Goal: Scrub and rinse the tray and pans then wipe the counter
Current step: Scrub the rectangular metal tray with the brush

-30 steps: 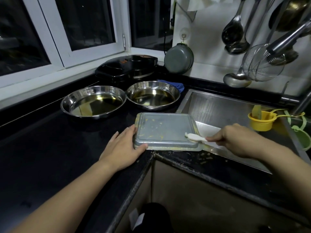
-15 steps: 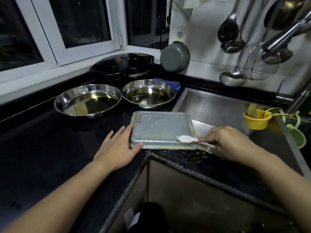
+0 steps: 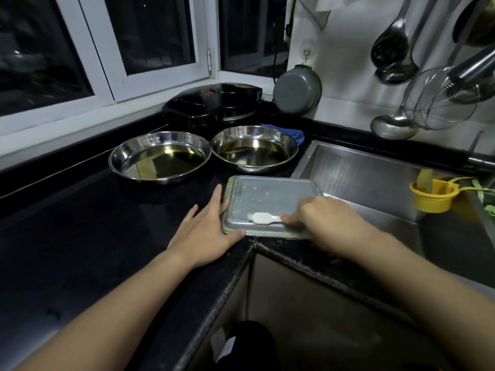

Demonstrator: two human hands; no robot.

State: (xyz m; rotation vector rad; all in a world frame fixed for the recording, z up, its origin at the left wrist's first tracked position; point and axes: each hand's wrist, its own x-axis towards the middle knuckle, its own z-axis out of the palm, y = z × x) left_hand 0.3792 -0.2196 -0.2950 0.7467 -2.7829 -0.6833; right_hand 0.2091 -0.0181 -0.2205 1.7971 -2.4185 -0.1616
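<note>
Tray, flat, square and grey with yellow crumbs, lies on the glossy black counter at the corner of the steel sink. Left hand steadies its near-left corner, fingers straight. Right hand grips a white scraper on the tray. Two round shiny steel pans stand behind it under the window

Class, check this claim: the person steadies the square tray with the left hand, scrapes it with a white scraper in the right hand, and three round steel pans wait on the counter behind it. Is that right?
Not quite. The head view shows two round steel pans, not three. The rest holds: the left hand steadies the square tray, and the right hand works the white scraper across it.
</note>
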